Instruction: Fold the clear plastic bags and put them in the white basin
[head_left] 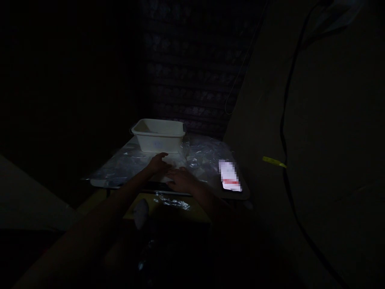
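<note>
Both hands are over clear plastic film (200, 150) spread on a small table, close in front of a white rectangular tub (161, 142). My left hand (158, 163) has its thumb and fingers apart, its fingers reaching toward the right. Just to its right, my right hand (181, 180) lies low over the film, fingers stretched out and the thumb apart. The fingertips of the two hands nearly meet. Neither hand visibly grips anything, though the dim light hides whether the fingertips touch the film.
At the table's right end lies a lit phone (230, 176) with a blurred screen. A black cable (282, 120) with a yellow tag (272, 161) hangs along the right wall. Below the table's front edge are a yellowish surface (195, 211) and a pale rounded object (141, 212).
</note>
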The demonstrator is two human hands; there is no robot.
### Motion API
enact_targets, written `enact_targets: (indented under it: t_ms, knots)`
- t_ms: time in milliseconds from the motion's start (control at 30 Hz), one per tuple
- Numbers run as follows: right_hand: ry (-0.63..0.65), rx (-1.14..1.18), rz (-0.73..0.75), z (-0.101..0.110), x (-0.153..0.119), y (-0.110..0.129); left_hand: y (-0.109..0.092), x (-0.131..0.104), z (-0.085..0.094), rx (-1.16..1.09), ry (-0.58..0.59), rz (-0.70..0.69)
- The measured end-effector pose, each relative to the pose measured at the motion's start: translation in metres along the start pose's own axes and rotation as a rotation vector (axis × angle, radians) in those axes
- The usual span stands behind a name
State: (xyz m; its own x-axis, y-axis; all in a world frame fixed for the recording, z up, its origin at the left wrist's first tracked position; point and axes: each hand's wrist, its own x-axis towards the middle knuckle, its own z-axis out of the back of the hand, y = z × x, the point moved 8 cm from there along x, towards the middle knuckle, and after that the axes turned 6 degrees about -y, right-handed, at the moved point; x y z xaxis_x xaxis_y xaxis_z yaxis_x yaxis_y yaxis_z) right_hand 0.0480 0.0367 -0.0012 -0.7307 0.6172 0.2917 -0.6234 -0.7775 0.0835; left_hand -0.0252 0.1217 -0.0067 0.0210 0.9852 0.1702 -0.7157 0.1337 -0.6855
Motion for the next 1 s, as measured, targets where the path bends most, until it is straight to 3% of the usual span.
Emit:
enact_targets:
  t_ms: [167, 367, 467, 567, 767, 867, 1000]
  knots:
    - [-0.006, -0.010, 0.004, 0.002, -0.002, 0.001, -0.006, -0.002, 0.003, -0.022, -0.044, -0.033]
    - [-0.024, -0.052, 0.014, 0.004, 0.000, 0.001, 0.004, 0.003, -0.003, -0.431, 0.015, 0.034]
    - [-0.016, -0.119, -0.069, 0.011, 0.000, -0.009, 0.007, 0.002, -0.006, -0.491, 0.055, 0.045]
    - [-0.049, -0.181, -0.212, 0.023, -0.004, -0.027, 0.001, 0.000, -0.001, -0.331, 0.038, -0.045]
    - [-0.048, -0.208, -0.421, 0.032, -0.017, -0.063, -0.017, -0.012, 0.016, 0.271, -0.058, -0.224]
    - [-0.047, -0.170, -0.423, 0.028, -0.018, -0.067, -0.016, -0.017, 0.020, 0.541, -0.048, -0.190]
    - [-0.054, -0.112, -0.344, 0.022, -0.013, -0.056, -0.014, -0.025, 0.007, 0.581, 0.101, -0.231]
